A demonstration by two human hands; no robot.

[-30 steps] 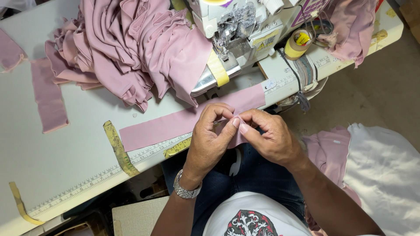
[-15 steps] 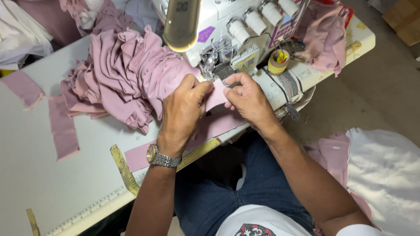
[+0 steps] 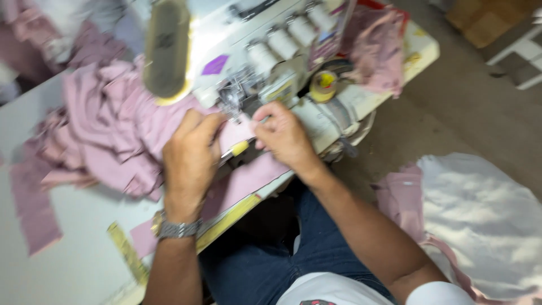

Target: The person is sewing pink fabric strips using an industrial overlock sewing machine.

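1. Whereas a second ago both hands pinched the end of the pink fabric strip in front of the person's body, off the machine, they now sit up at the sewing machine; the right hand pinches the strip's end between thumb and fingertips just beside the presser foot.
2. Flat on the cloth, the left hand presses the strip down on the machine bed, fingers together and pointing at the needle area; a metal wristwatch shows on that wrist.
3. Running from the foot toward the table's near edge, the strip lies under both hands, its tail reaching a yellow tape measure fixed along that edge.
4. Judging by that move from lap to foot, the end has been readied and is being fed in; I cannot tell through the blur whether it already sits under the foot.
5. Left of the hands a heap of pink fabric lies on the table, and a lamp head hangs over it.
6. Behind the right hand stand thread cones and a roll of yellow tape.
7. On the floor to the right rests a white cloth pile.
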